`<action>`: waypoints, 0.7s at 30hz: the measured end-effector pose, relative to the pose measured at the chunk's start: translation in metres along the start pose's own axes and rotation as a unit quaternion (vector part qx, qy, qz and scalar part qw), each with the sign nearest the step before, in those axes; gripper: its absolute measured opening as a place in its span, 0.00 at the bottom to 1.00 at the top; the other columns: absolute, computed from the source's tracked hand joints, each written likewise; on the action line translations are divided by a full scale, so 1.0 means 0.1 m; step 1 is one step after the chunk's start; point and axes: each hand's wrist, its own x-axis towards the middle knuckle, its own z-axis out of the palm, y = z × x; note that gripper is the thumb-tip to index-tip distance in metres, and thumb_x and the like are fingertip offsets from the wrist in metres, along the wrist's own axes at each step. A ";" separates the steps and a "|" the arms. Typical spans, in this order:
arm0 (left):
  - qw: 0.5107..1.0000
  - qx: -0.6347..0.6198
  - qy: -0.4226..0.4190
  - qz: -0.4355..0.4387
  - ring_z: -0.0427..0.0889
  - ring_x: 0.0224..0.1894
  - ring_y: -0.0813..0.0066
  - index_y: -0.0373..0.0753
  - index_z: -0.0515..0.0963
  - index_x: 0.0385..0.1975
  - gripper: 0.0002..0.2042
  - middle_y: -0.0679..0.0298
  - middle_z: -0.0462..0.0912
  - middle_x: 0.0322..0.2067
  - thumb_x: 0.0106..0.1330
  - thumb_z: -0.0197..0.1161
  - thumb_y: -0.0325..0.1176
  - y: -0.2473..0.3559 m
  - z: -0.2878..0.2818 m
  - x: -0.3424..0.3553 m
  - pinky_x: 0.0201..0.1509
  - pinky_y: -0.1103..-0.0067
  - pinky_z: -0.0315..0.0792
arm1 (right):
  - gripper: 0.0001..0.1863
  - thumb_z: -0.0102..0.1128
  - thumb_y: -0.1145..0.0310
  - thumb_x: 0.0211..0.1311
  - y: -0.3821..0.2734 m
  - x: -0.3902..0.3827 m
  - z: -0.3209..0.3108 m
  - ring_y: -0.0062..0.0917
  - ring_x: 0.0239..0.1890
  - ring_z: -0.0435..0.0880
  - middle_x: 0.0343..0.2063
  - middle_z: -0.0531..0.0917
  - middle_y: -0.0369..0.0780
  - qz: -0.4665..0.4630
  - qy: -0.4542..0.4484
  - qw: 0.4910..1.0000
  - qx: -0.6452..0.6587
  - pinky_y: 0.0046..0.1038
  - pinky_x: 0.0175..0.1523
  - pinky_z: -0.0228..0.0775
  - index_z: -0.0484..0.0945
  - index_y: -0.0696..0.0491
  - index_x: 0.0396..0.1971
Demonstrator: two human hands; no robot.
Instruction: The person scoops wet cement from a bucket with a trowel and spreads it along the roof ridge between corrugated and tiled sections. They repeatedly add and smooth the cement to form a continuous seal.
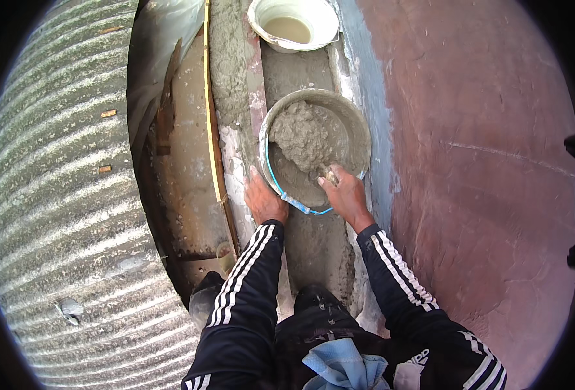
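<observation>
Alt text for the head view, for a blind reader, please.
The right hand grips a handle in a bucket of thick grey mix; the left hand is beside the bucket. Beyond stands a white bucket of cloudy liquid, with corrugated sheeting left and a reddish wall right.

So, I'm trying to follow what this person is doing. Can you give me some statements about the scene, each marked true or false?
1. The right hand grips a short handle over the grey bucket. True.
2. The left hand is buried in the wet grey mix. False: it is outside the bucket, at its near left side.
3. A white bucket farther away has murky liquid in it. True.
4. The ridged sheet lies on the person's right. False: it is on the left.
5. The sleeves are plain white. False: they are dark with white stripes.
6. A light blue cloth shows at the picture's lower edge. True.
</observation>
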 end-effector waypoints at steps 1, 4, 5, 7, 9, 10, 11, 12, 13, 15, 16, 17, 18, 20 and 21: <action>1.000 -0.006 0.000 0.000 0.59 0.80 0.37 0.30 0.51 0.82 0.50 0.40 0.66 0.75 0.66 0.72 0.48 0.00 0.00 0.00 0.82 0.51 0.52 | 0.29 0.72 0.59 0.68 0.00 -0.04 -0.02 0.53 0.54 0.89 0.49 0.89 0.59 -0.002 -0.002 1.000 0.014 0.44 0.60 0.80 0.82 0.63 0.61; 1.000 -0.001 -0.011 -0.002 0.59 0.80 0.37 0.30 0.51 0.82 0.51 0.40 0.65 0.76 0.66 0.73 0.48 -0.01 0.00 0.00 0.81 0.50 0.53 | 0.29 0.72 0.59 0.67 -0.03 -0.15 -0.12 0.53 0.54 0.89 0.50 0.89 0.59 0.002 0.006 0.999 0.038 0.45 0.60 0.80 0.82 0.63 0.60; 1.000 0.000 -0.012 0.001 0.60 0.80 0.37 0.30 0.51 0.82 0.51 0.40 0.66 0.75 0.66 0.73 0.48 -0.01 0.00 0.00 0.81 0.50 0.53 | 0.28 0.72 0.59 0.67 -0.05 -0.17 -0.16 0.53 0.54 0.89 0.50 0.89 0.59 -0.003 0.011 0.999 0.044 0.44 0.60 0.80 0.82 0.64 0.60; 1.000 0.001 -0.014 0.000 0.60 0.79 0.36 0.30 0.51 0.82 0.51 0.40 0.67 0.74 0.66 0.73 0.48 -0.01 -0.01 -0.01 0.81 0.50 0.53 | 0.28 0.72 0.60 0.67 -0.11 -0.22 -0.23 0.52 0.54 0.89 0.49 0.89 0.59 -0.002 0.009 0.998 0.055 0.43 0.60 0.80 0.82 0.64 0.60; 1.000 -0.002 -0.003 0.000 0.60 0.79 0.36 0.30 0.50 0.82 0.52 0.40 0.68 0.73 0.65 0.73 0.48 0.01 -0.03 -0.01 0.81 0.50 0.53 | 0.28 0.73 0.60 0.67 -0.20 -0.23 -0.31 0.52 0.53 0.90 0.49 0.89 0.59 -0.007 0.011 0.997 0.070 0.42 0.59 0.81 0.82 0.64 0.59; 1.000 0.012 -0.013 -0.008 0.61 0.78 0.35 0.30 0.50 0.82 0.52 0.40 0.70 0.71 0.65 0.73 0.48 0.01 -0.03 0.00 0.81 0.49 0.54 | 0.27 0.73 0.61 0.67 -0.25 -0.24 -0.35 0.51 0.52 0.90 0.48 0.89 0.59 -0.007 0.012 0.997 0.078 0.42 0.58 0.81 0.82 0.65 0.59; 1.000 0.007 -0.004 -0.006 0.61 0.78 0.35 0.30 0.49 0.82 0.53 0.40 0.69 0.71 0.65 0.73 0.49 0.02 -0.04 0.00 0.81 0.49 0.54 | 0.27 0.73 0.61 0.67 -0.29 -0.24 -0.40 0.51 0.52 0.90 0.48 0.89 0.59 0.004 0.003 0.998 0.069 0.42 0.58 0.81 0.82 0.65 0.59; 1.000 0.005 -0.008 -0.011 0.61 0.78 0.35 0.30 0.49 0.82 0.53 0.41 0.69 0.71 0.65 0.73 0.49 0.02 -0.05 0.01 0.81 0.49 0.54 | 0.27 0.73 0.62 0.67 -0.34 -0.26 -0.46 0.51 0.52 0.90 0.48 0.89 0.59 0.008 0.004 0.998 0.060 0.42 0.58 0.81 0.82 0.65 0.59; 1.000 0.010 -0.019 -0.017 0.61 0.78 0.35 0.30 0.49 0.82 0.53 0.41 0.69 0.71 0.65 0.73 0.49 0.03 -0.05 0.01 0.81 0.49 0.54 | 0.27 0.73 0.62 0.67 -0.38 -0.26 -0.52 0.51 0.52 0.90 0.48 0.89 0.59 0.026 0.002 0.999 0.042 0.42 0.58 0.81 0.82 0.65 0.59; 0.999 -0.004 -0.031 -0.027 0.60 0.79 0.37 0.30 0.49 0.83 0.53 0.41 0.69 0.71 0.66 0.72 0.50 0.02 -0.06 0.01 0.81 0.49 0.53 | 0.27 0.73 0.63 0.66 -0.47 -0.27 -0.65 0.53 0.53 0.90 0.48 0.88 0.62 0.010 0.006 1.000 0.025 0.43 0.58 0.81 0.82 0.66 0.59; 0.999 -0.002 -0.027 -0.024 0.60 0.79 0.37 0.30 0.49 0.83 0.53 0.41 0.69 0.72 0.66 0.72 0.50 0.02 -0.07 0.00 0.82 0.49 0.52 | 0.27 0.73 0.63 0.66 -0.51 -0.26 -0.72 0.54 0.52 0.90 0.48 0.88 0.62 0.007 0.005 1.000 0.006 0.44 0.58 0.81 0.82 0.66 0.59; 0.999 0.007 -0.030 -0.023 0.59 0.80 0.38 0.31 0.49 0.83 0.53 0.41 0.69 0.72 0.66 0.72 0.50 0.02 -0.07 0.00 0.82 0.50 0.52 | 0.27 0.73 0.63 0.66 -0.56 -0.25 -0.79 0.54 0.52 0.89 0.48 0.88 0.63 0.009 0.005 1.000 -0.020 0.44 0.57 0.81 0.82 0.66 0.59; 0.999 0.011 -0.031 -0.024 0.59 0.80 0.38 0.31 0.49 0.83 0.52 0.41 0.69 0.72 0.66 0.72 0.51 0.02 -0.07 0.00 0.82 0.50 0.51 | 0.28 0.74 0.63 0.65 -0.61 -0.20 -0.84 0.56 0.51 0.89 0.47 0.88 0.63 -0.006 0.003 1.000 -0.026 0.45 0.56 0.81 0.82 0.67 0.58; 0.999 -0.008 -0.032 -0.027 0.58 0.81 0.38 0.31 0.49 0.83 0.52 0.41 0.68 0.73 0.66 0.71 0.51 0.01 -0.06 -0.01 0.83 0.50 0.51 | 0.27 0.74 0.63 0.65 -0.74 -0.08 -0.93 0.54 0.50 0.90 0.45 0.88 0.62 -0.027 -0.008 0.999 -0.039 0.44 0.55 0.81 0.82 0.67 0.57; 0.999 -0.006 -0.025 -0.024 0.58 0.81 0.38 0.31 0.49 0.83 0.52 0.41 0.68 0.73 0.66 0.71 0.51 0.01 -0.06 0.00 0.83 0.49 0.50 | 0.27 0.74 0.63 0.65 -0.81 0.02 -0.95 0.53 0.49 0.91 0.44 0.89 0.62 -0.044 -0.008 0.998 -0.054 0.43 0.55 0.82 0.83 0.68 0.56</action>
